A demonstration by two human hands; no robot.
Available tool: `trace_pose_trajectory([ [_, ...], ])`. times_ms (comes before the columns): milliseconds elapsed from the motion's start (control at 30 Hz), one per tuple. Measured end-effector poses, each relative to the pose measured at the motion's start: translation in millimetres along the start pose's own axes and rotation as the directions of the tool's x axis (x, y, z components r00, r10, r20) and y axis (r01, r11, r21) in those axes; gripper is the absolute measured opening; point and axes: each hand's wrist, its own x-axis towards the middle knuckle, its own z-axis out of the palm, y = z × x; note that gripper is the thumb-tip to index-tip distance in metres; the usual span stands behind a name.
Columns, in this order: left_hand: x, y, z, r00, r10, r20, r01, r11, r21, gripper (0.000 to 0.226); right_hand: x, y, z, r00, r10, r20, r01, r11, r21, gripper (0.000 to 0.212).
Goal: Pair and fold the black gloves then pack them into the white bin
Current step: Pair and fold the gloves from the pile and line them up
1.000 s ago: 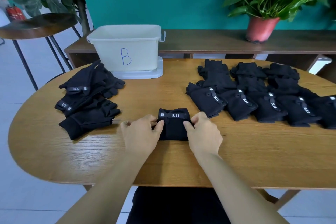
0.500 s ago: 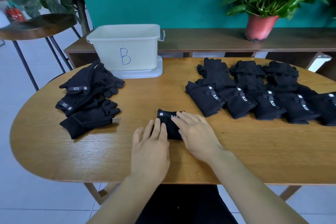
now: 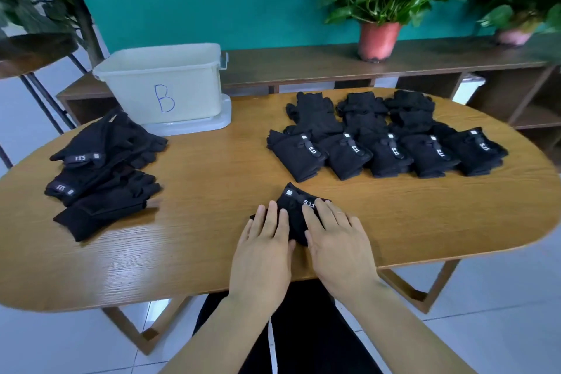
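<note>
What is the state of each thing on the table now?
folded glove pair: folded, pressed under both hands.
left hand: open, flat on it.
right hand: open, flat on it.
white bin: upright, open, inside hidden.
left glove pile: loose, unfolded.
right glove rows: on table.

Folded gloves (image 3: 296, 206) partly under hands (image 3: 262, 252)

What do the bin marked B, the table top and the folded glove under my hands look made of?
White bin: probably plastic, smooth off-white walls, moulded rim. Table top: wood or veneer, visible grain, glossy sheen. Folded glove: soft matte black fabric, creased, with a printed label; fibre unclear.
</note>
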Motion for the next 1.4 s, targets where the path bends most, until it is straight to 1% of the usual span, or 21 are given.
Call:
trace_pose_trajectory([
  [100,9.7,30.2,5.1,0.997,0.079,-0.004,-0.079,0.997,-0.021,0.058,-14.4,28.6,-5.3,0.996,0.083,0.029,-0.081,0.995,-0.059,0.043],
  [200,22.6,63.8,2.0,0.984,0.175,0.04,-0.172,0.983,-0.069,0.059,-27.3,60.2,-11.0,0.988,0.152,0.02,-0.149,0.983,-0.109,0.038],
  [267,33.2,82.7,9.4,0.968,0.247,0.035,-0.244,0.968,-0.061,0.065,-35.2,80.7,-15.4,0.979,0.203,0.018,-0.199,0.971,-0.131,0.043],
  [300,39.1,91.7,10.7,0.962,0.266,0.058,-0.262,0.963,-0.067,0.071,-38.8,91.0,-17.0,0.973,0.229,0.013,-0.225,0.964,-0.141,0.044],
  [367,49.8,111.6,12.4,0.949,0.299,0.097,-0.292,0.953,-0.078,0.075,-45.0,110.4,-18.8,0.961,0.276,-0.02,-0.276,0.947,-0.167,0.038],
  [433,59.3,128.0,19.0,0.909,0.411,0.068,-0.405,0.911,-0.08,0.069,-49.6,126.6,-19.6,0.944,0.328,-0.038,-0.329,0.926,-0.184,0.038],
  [467,65.6,135.1,21.3,0.901,0.429,0.06,-0.423,0.901,-0.1,0.066,-51.3,134.1,-18.9,0.935,0.353,-0.039,-0.353,0.917,-0.186,0.04],
  [533,77.8,149.7,25.9,0.882,0.47,0.032,-0.466,0.88,-0.089,0.058,-54.0,147.1,-18.6,0.909,0.412,-0.054,-0.415,0.889,-0.194,0.036],
  [633,94.2,170.4,31.8,0.856,0.514,0.06,-0.502,0.853,-0.145,0.052,-56.3,163.5,-17.4,0.864,0.5,-0.064,-0.502,0.842,-0.198,0.04],
  [833,119.5,193.7,47.7,0.832,0.555,-0.001,-0.543,0.814,-0.203,0.05,-48.3,180.4,-16.4,0.804,0.581,-0.127,-0.594,0.778,-0.205,0.042],
  [900,124.7,201.8,51.3,0.808,0.589,-0.019,-0.58,0.791,-0.196,0.049,-48.0,186.3,-17.8,0.78,0.609,-0.143,-0.625,0.757,-0.189,0.046],
  [1000,133.0,212.8,55.3,0.798,0.602,-0.015,-0.596,0.786,-0.166,0.05,-46.7,193.9,-20.1,0.754,0.638,-0.155,-0.657,0.732,-0.183,0.049],
  [1067,137.0,218.5,55.8,0.807,0.591,-0.019,-0.584,0.791,-0.181,0.05,-44.0,199.0,-19.2,0.744,0.653,-0.144,-0.668,0.721,-0.183,0.05],
  [1167,141.2,217.8,57.9,0.821,0.571,0.011,-0.561,0.809,-0.177,0.054,-39.6,203.3,-15.4,0.735,0.666,-0.128,-0.678,0.712,-0.185,0.049],
  [1267,140.3,215.3,55.9,0.838,0.546,-0.008,-0.54,0.826,-0.163,0.06,-38.0,204.8,-10.7,0.739,0.662,-0.125,-0.673,0.718,-0.179,0.04],
  [1333,135.8,212.1,53.0,0.849,0.528,-0.027,-0.525,0.836,-0.161,0.064,-38.2,205.0,-9.4,0.743,0.658,-0.118,-0.668,0.725,-0.168,0.043],
  [1400,129.8,206.0,50.7,0.864,0.502,-0.044,-0.501,0.849,-0.166,0.063,-38.3,205.5,-10.5,0.755,0.644,-0.124,-0.655,0.737,-0.167,0.041],
])
